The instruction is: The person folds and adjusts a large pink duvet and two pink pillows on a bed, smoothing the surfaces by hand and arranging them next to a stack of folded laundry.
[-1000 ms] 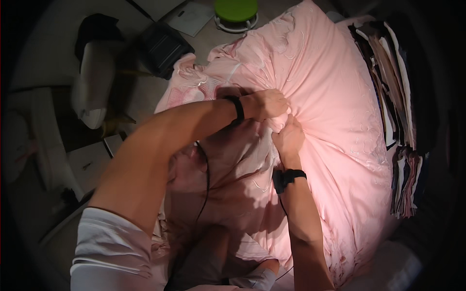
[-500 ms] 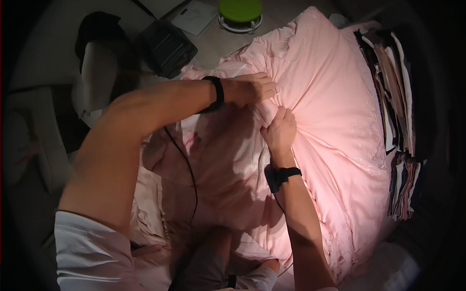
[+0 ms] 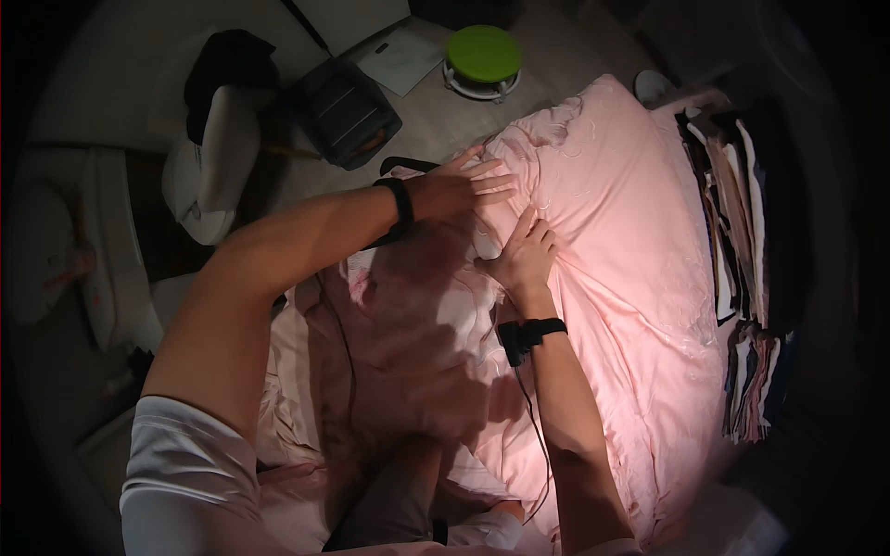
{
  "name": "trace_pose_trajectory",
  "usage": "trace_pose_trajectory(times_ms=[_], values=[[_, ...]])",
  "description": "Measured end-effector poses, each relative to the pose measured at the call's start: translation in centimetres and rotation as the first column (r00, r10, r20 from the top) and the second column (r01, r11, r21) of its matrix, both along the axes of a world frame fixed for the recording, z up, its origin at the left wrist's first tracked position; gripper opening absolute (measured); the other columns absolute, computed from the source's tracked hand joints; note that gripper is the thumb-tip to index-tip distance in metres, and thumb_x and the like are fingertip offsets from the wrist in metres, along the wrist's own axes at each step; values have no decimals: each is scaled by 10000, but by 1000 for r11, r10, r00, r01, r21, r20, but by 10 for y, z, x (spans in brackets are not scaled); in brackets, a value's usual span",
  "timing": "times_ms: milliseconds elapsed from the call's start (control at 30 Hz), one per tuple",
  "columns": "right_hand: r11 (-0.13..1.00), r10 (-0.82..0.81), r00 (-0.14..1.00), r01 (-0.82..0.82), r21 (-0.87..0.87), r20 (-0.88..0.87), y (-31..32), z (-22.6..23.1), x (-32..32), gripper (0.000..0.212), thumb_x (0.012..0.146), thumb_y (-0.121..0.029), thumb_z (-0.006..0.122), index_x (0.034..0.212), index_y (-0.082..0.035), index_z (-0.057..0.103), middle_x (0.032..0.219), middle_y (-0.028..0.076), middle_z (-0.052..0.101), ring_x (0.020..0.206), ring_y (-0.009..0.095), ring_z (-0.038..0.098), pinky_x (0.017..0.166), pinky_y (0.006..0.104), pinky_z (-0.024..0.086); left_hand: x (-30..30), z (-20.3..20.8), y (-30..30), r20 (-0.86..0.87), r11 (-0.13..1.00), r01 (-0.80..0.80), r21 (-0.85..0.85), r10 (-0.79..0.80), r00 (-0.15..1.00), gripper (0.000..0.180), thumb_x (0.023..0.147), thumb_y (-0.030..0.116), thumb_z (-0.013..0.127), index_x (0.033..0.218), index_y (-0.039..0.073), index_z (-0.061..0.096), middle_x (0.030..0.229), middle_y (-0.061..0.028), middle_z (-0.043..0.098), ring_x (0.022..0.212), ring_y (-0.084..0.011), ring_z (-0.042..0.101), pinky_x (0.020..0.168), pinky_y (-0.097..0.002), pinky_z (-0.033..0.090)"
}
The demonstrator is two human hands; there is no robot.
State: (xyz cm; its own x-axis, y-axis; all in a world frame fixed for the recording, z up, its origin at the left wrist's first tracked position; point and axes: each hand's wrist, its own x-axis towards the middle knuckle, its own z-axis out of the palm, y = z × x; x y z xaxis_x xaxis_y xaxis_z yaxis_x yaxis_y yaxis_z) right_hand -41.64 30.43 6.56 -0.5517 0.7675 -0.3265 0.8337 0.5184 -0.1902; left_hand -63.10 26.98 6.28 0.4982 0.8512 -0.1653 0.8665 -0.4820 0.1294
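A large pink duvet lies bunched before me, its fabric creased around my hands and its lit side to the right. My left hand rests on its far left part with the fingers spread, palm down. Just nearer and to the right, my right hand presses on the cloth, thumb stretched out to the left and the other fingers slightly bent. No fold of cloth shows gripped in either hand. Each wrist wears a black band, and a thin black cable hangs from the right one.
A green-topped stool stands on the floor beyond the duvet. Left of it are a flat white panel and a dark bin-like box. A pale chair is at the far left. Folded clothes stand in rows along the right.
Both hands have loosened from the bunched cloth, and their fingers have spread. My left hand has drawn away to the left. The whole view has shifted, showing more floor at the far side.
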Motion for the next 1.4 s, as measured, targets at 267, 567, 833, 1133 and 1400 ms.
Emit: trace_pose_trajectory(times_ms=[267,567,833,1133,1400], values=[[985,27,962,20,172,-272,2,-66,7,647,634,-268,836,1142,-11,530,1049,141,564,1006,327,570,875,415,469,21,-79,45,328,927,-56,372,-75,942,326,722,113,626,1045,73,597,1076,-73,580,972,-235,572,900,-363,436],[989,0,954,45,142,-300,4,-52,5,653,627,-249,812,1149,12,519,1051,187,577,994,382,581,836,446,497,-26,-73,18,617,788,-615,41,464,635,422,735,101,651,1149,25,618,1137,-154,590,1091,-315,586,940,-382,464],[980,33,931,43,196,-365,14,-78,27,684,583,-281,783,1142,25,535,1027,176,566,970,379,576,818,435,488,-54,-44,35,54,30,-54,-998,863,-502,531,863,473,751,1196,69,662,1109,-36,672,1000,-117,604,899,-291,484],[972,134,867,-20,235,-480,13,-95,27,656,599,-321,761,1088,70,565,932,187,536,866,396,574,748,435,492,-64,-115,58,140,264,315,-912,920,-366,720,787,620,746,1188,30,644,1040,-82,695,947,-159,625,832,-330,505],[945,203,810,-15,327,-550,11,-108,24,633,654,-362,743,1079,75,568,878,194,528,821,403,573,720,449,486,-79,-92,78,248,248,-147,-958,969,18,658,790,591,753,1137,40,661,1049,-89,689,958,-161,630,834,-321,496]])
